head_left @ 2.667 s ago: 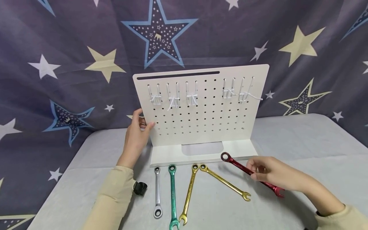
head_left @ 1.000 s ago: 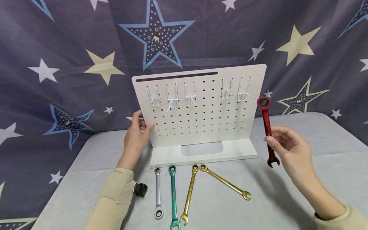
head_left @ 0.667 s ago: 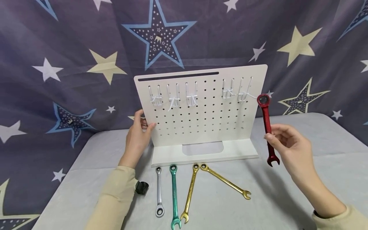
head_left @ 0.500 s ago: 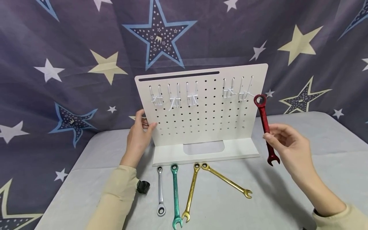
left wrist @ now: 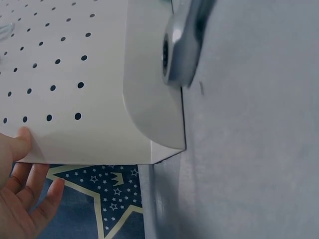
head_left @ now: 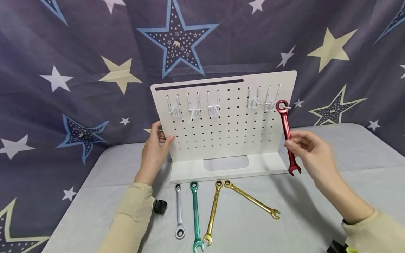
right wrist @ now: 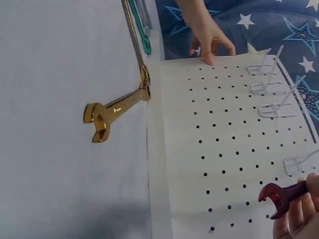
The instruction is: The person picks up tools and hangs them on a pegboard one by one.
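Observation:
My right hand (head_left: 311,149) pinches the shaft of a red ratcheting wrench (head_left: 287,131), its ring end up and its forked end down. The tip of the rightmost white hook (head_left: 271,105) shows within the wrench's ring. In the right wrist view only the forked end of the red wrench (right wrist: 279,198) shows beside my fingers. My left hand (head_left: 153,153) grips the left edge of a white pegboard (head_left: 221,140), thumb on the front and the other fingers behind it. The left wrist view shows this thumb on the pegboard (left wrist: 104,134).
On the grey cloth in front lie a silver wrench (head_left: 179,211), a green wrench (head_left: 195,214) and two gold wrenches (head_left: 213,212). Several white double hooks (head_left: 213,105) sit along the board's upper part. A star-patterned curtain (head_left: 79,88) hangs behind.
My right hand has lifted the red wrench from the table, turned it upright and moved it left, so its ring now surrounds the hook's tip. My left hand stays on the board.

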`<state>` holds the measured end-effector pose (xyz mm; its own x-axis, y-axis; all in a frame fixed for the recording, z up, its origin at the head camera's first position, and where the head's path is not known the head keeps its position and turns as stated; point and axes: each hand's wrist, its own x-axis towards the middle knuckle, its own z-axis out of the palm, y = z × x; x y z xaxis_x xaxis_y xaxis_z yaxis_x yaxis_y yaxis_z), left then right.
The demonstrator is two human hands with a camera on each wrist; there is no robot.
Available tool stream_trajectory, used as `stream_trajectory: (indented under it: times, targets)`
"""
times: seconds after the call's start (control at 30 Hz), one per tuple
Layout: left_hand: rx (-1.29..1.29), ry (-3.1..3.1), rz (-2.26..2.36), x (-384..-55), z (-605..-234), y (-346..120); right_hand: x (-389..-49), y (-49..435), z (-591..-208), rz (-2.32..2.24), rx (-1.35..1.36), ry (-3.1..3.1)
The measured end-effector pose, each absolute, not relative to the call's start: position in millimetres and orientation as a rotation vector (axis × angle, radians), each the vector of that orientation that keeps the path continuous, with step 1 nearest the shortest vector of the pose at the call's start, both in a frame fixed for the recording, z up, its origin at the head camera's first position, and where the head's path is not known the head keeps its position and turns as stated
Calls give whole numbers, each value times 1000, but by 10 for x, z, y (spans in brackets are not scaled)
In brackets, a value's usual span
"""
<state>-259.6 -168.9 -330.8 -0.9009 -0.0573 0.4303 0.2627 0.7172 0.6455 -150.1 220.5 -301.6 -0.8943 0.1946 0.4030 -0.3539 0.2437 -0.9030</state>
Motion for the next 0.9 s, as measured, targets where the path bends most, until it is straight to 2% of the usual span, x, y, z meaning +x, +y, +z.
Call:
stream_trajectory:
  times: [0.9]
  targets:
    - [-164,-2490,-1103,-2590,-3291,-1667,-1884,2145,-3134,1536,45,-2172]
